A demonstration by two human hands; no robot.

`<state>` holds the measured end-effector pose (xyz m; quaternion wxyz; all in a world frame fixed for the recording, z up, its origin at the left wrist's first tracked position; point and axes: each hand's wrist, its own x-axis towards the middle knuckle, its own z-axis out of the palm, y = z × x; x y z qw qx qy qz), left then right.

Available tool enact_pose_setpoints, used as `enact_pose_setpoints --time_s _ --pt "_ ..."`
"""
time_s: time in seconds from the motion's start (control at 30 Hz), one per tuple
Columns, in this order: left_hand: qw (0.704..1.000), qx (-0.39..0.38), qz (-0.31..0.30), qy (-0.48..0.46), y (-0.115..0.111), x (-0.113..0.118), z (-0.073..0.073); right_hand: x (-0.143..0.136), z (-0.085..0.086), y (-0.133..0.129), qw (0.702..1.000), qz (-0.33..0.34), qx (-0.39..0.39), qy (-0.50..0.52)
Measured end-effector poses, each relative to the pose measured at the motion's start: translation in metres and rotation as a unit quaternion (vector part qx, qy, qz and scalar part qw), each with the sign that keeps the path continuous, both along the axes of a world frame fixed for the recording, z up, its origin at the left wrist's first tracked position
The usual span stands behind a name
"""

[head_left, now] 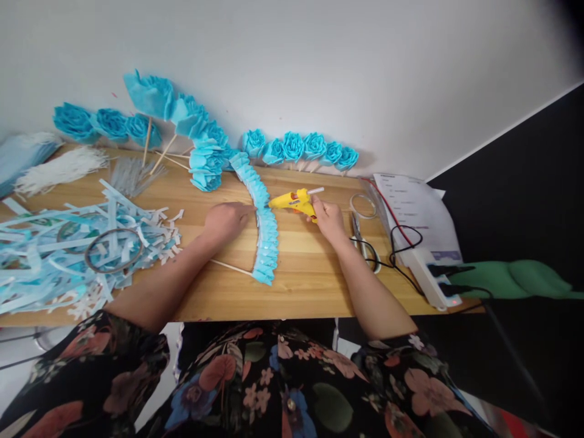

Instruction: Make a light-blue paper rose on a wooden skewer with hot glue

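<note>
A long gathered strip of blue crepe paper (268,243) lies curved on the wooden table, with a thin wooden stick (232,266) at its near end. My right hand (329,219) is wrapped round a yellow hot glue gun (291,199), whose nozzle points left and meets the strip's right side near its middle. My left hand (227,221) rests at the strip's left edge, fingertips at the paper. Its fingers are bent together, and whether they pinch the strip is hard to see.
Blue paper roses (293,146) on sticks stand along the wall. Paper scraps (64,243) with a ring-shaped roll cover the left side. To the right are scissors (357,234), a white power strip (431,277) with black cables, and printed sheets (417,210).
</note>
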<state>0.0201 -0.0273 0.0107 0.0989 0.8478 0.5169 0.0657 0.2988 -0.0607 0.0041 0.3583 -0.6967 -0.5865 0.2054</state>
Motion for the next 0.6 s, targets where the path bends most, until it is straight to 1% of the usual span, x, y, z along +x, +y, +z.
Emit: enact_pose_setpoints --time_s 0.13,0.27,0.33,0.47,0.6 --pt "1.0 0.001 -0.002 0.014 -0.0003 0.0011 0.0008 0.0005 0.0001 -0.0001 1.0 -0.016 0.015 0.013" --pt "1.0 0.002 -0.007 0.011 0.0004 0.0004 0.0005 0.0015 -0.0013 0.0 0.996 -0.035 0.034 0.074" --pt "1.0 0.004 -0.007 0.01 0.0009 0.0 0.0004 0.0013 -0.002 -0.0002 0.995 -0.032 0.032 0.086" --pt "1.0 0.001 -0.007 0.005 0.0009 -0.0002 0.0011 -0.0005 -0.0008 -0.001 1.0 0.003 0.006 0.025" --pt "1.0 -0.006 0.007 -0.002 0.0002 0.0 0.002 -0.0013 0.0012 -0.0008 1.0 0.005 -0.009 -0.011"
